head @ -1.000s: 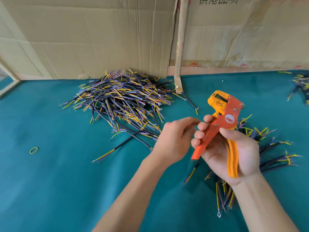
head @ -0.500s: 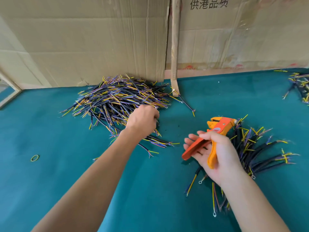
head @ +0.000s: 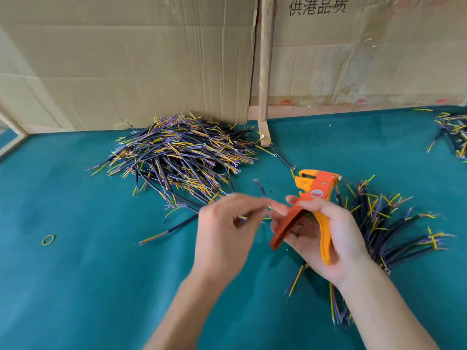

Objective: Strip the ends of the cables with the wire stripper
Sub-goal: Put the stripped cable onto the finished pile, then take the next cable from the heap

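At frame centre, blurred left hand (head: 227, 231) is pinching a cable (head: 260, 190); right hand (head: 326, 233) is gripping the stripper (head: 312, 198), handles spread.

Orange-and-yellow wire stripper (head: 314, 195), black cables (head: 177, 157) with yellow and purple cores, teal tabletop (head: 75, 286), brown cardboard (head: 126, 59)

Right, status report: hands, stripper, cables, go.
Right hand grips wire stripper, handles spread. Left hand blurred, pinching a cable beside it. Cable not yet in stripper. Nothing in the way.
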Demonstrator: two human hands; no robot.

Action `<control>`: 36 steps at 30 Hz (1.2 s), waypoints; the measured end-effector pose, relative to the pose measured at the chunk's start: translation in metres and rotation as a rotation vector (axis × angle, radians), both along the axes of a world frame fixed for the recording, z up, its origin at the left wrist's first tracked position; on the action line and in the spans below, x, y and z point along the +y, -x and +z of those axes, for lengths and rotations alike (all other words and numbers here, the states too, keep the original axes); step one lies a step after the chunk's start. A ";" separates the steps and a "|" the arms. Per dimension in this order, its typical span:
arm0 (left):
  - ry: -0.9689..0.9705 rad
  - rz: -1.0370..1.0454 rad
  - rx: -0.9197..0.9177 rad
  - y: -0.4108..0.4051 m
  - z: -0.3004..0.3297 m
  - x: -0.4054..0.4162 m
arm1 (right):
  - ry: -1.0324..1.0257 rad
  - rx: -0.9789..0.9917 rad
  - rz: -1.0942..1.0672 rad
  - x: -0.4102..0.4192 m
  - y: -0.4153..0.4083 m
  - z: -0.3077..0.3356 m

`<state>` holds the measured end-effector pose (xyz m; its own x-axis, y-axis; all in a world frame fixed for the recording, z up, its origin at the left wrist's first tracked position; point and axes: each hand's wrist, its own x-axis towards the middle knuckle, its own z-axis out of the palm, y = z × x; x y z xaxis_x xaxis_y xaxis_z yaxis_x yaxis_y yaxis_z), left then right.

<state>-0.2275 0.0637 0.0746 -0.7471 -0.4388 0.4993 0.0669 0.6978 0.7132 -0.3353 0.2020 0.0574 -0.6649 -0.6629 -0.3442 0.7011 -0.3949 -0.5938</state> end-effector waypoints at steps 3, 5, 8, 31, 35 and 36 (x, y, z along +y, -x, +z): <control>-0.104 -0.017 -0.008 -0.024 -0.025 0.020 | 0.016 0.052 0.085 0.001 -0.002 0.000; -0.108 -0.027 -0.012 -0.035 -0.031 0.025 | 0.029 0.101 0.141 0.002 -0.003 0.000; -0.109 -0.050 -0.096 -0.047 -0.031 0.019 | 0.040 0.213 0.204 0.001 -0.006 -0.001; -0.194 0.195 -0.273 0.019 -0.001 0.003 | 0.050 0.235 0.148 -0.005 -0.007 -0.010; -0.391 0.124 -0.236 0.030 -0.015 0.005 | 0.034 0.249 0.151 -0.005 -0.005 -0.012; -0.409 0.113 -0.230 0.031 -0.018 0.005 | 0.015 0.263 0.150 -0.005 -0.005 -0.013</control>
